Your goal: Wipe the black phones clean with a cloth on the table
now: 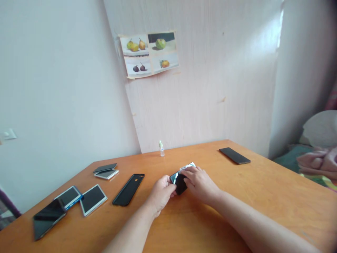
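Observation:
Near the middle of the wooden table, a dark smartphone [180, 185] with a glossy, reflecting surface is held tilted between my hands. My left hand [163, 191] grips its left edge, thumb on the near side and fingers around it. Over its upper right part lies my right hand [200, 182], fingers bent and pressed down on it. A whitish, shiny piece [189, 166] shows at the right fingertips; whether it is a wipe, a film or part of the phone I cannot tell. To the left lies a black phone case [129, 189] with a camera cutout.
Several phones lie on the left: a white-framed one [93, 199], a blue-edged one [68, 197], a dark one [48, 217], and a stacked pair [106, 173]. A small spray bottle [161, 149] stands at the back edge. Another dark phone [235, 155] rests at the back right.

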`<state>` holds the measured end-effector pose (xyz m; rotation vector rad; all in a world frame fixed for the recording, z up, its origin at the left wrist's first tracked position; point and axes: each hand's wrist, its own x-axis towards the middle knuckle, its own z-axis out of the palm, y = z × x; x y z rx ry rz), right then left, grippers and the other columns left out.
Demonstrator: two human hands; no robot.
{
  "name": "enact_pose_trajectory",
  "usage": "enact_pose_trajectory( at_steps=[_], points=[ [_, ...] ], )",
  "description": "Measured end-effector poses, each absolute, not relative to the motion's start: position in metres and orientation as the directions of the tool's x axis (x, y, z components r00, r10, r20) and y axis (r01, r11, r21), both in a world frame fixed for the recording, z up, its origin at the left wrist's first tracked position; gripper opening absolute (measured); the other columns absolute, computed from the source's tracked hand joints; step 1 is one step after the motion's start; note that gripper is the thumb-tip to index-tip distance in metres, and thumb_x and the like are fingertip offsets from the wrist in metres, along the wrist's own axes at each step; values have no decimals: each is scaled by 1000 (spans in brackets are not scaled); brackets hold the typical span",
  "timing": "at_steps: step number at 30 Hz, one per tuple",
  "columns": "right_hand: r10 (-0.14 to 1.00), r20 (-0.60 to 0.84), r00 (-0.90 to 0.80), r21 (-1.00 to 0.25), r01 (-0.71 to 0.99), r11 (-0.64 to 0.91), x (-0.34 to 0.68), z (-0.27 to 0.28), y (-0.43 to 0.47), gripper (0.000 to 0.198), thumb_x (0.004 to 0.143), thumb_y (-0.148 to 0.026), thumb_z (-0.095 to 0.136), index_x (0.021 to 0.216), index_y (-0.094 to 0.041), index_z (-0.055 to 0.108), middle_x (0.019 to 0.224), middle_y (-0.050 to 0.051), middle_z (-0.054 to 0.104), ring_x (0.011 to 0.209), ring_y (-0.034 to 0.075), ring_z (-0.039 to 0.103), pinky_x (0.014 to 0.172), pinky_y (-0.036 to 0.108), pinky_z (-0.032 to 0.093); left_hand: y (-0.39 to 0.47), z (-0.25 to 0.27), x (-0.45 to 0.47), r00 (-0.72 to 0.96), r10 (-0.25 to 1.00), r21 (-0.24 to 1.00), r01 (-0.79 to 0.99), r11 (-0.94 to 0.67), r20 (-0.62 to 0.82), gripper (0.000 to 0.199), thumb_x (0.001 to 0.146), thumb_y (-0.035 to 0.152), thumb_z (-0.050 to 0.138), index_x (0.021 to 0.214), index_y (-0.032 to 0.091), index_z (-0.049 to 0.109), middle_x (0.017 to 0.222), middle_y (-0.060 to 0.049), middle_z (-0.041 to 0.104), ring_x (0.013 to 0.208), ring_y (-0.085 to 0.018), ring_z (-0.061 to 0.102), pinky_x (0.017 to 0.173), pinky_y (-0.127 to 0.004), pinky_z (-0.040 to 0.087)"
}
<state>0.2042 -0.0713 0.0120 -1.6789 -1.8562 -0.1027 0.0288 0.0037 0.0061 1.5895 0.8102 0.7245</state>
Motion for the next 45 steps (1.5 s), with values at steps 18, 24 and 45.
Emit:
enact_pose_trajectory(
  at_steps=[18,24,45],
  points=[
    [817,304,490,-949,234,212,225,4,-51,18,75,-35,57,81,-19,60,68,-1,63,63,13,56,59,24,43,7,4,29,587,809,979,148,-143,30,12,72,21,59,83,18,54,68,0,64,64,-14,59,61,-24,41],
    [777,252,577,-960,253,123,233,-11,-42,15,73,-32,57,83,-20,59,60,-2,59,54,13,56,51,23,42,3,8,29,592,805,970,175,-171,35,9,72,19,56,81,18,53,66,1,64,64,-13,58,62,-24,42],
    [927,237,290,-536,835,-124,236,4,-67,22,64,-33,74,74,-21,58,67,0,60,61,15,52,55,25,27,5,6,28,580,815,983,142,-120,16,11,71,22,59,80,19,53,66,1,64,65,-14,59,63,-25,42]
  ],
)
